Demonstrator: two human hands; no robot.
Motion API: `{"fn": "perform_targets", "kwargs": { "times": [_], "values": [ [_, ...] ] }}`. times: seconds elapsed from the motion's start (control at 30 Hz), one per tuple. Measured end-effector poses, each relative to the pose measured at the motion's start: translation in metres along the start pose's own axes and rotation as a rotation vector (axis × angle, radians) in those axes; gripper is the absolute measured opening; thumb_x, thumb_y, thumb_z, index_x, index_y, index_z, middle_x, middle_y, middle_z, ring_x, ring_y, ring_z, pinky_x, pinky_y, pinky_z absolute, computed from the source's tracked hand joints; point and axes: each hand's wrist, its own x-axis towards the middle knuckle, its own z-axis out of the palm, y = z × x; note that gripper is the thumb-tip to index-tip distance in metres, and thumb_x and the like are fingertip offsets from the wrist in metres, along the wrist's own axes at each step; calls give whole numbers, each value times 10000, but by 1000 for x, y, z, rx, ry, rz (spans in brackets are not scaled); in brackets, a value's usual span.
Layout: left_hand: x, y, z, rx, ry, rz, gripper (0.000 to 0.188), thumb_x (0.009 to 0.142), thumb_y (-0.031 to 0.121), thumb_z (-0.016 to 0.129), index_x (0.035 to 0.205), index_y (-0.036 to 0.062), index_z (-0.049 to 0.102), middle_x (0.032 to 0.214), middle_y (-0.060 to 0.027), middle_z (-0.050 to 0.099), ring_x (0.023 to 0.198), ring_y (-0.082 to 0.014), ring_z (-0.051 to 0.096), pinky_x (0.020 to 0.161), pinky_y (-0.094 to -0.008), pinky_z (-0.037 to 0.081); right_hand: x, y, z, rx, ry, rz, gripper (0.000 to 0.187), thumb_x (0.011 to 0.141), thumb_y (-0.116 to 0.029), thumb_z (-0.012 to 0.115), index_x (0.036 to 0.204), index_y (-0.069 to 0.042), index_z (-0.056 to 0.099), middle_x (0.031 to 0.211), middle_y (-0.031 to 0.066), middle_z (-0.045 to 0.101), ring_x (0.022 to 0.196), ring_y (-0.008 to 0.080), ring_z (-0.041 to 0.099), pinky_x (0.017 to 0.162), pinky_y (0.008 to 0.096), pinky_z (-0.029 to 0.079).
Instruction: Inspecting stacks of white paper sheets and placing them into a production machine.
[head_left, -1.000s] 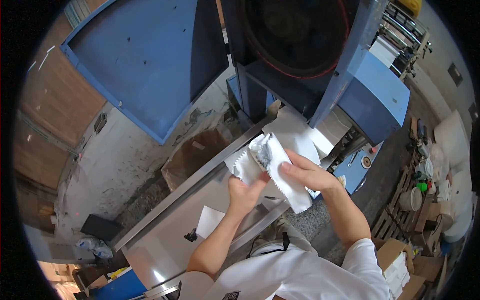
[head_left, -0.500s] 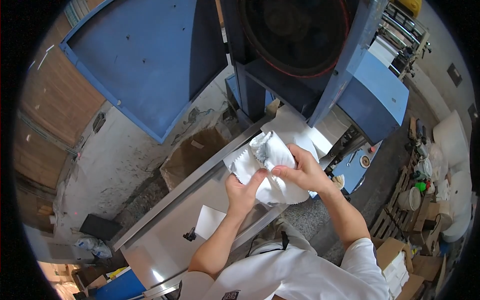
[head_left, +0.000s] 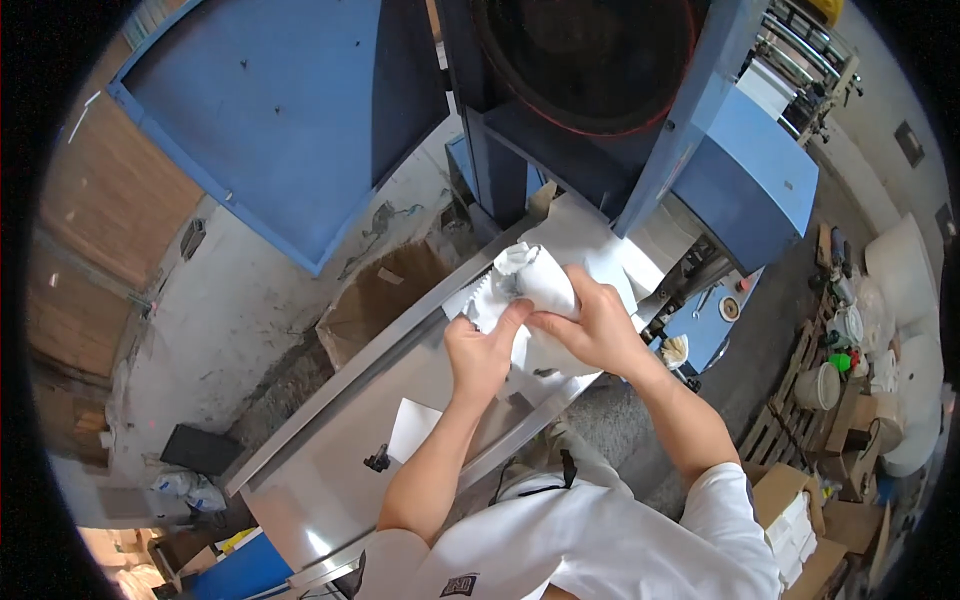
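Observation:
A white wiping cloth [head_left: 546, 280] with zigzag-cut edges and grey smudges is bunched between my hands, above the metal table. My left hand [head_left: 486, 352] grips its left side, thumb pressed on top. On the other side my right hand [head_left: 598, 328] is closed round the cloth, its thumb meeting the left one. The fingers underneath are hidden by the fabric. A white sheet of paper [head_left: 412, 430] lies on the table near my left forearm, with a small black part [head_left: 377, 458] beside it.
Ahead stands a blue machine [head_left: 745, 165] with a large dark round opening; its blue door [head_left: 280, 110] hangs open at the left. A long metal table [head_left: 320, 490] runs beneath my arms. Right of it are a blue tray [head_left: 705, 330] with tools, a wooden pallet [head_left: 785, 410] and cardboard boxes [head_left: 775, 500].
The cloth was spread flatter before; now it is folded over and more bunched up. Both hands have shifted slightly up and to the left with it.

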Motion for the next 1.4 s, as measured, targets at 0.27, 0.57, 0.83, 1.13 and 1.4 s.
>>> {"fn": "perform_targets", "kwargs": {
  "times": [0.27,0.57,0.83,1.13,1.4],
  "values": [
    [5,-9,1,318,112,35,150,911,116,695,914,-34,704,756,-27,702,711,-59,605,649,-244,492,5,-2,22,-264,112,-8,313,833,-163,731,974,0,504,715,203,656,652,407,655,528,433,503],
    [23,-2,6,-93,-9,-147,452,876,358,758,935,-69,624,889,-66,670,767,-102,630,649,-239,524,12,13,40,-683,174,-206,175,774,-59,606,920,-45,510,765,112,619,674,277,667,552,383,534],
    [52,-17,-34,-51,181,-195,389,869,306,718,1010,-41,611,896,-129,666,753,-177,672,584,-305,574,2,30,28,-742,58,-156,168,728,-47,612,887,-43,558,737,95,640,623,267,660,560,375,533],
    [47,-4,-89,1,46,-8,307,925,203,704,1093,-25,584,931,-60,657,806,-102,622,695,-239,515,-13,13,-48,-430,188,-93,350,844,-232,733,1115,-23,658,1029,184,700,907,344,694,764,403,561],
    [26,32,-52,-158,-305,18,411,863,168,778,1166,-23,575,1030,-61,666,920,-126,634,830,-254,493,5,2,-12,398,-450,117,558,801,-335,817,1163,33,606,989,119,666,913,176,626,801,316,494]
  ]
}}
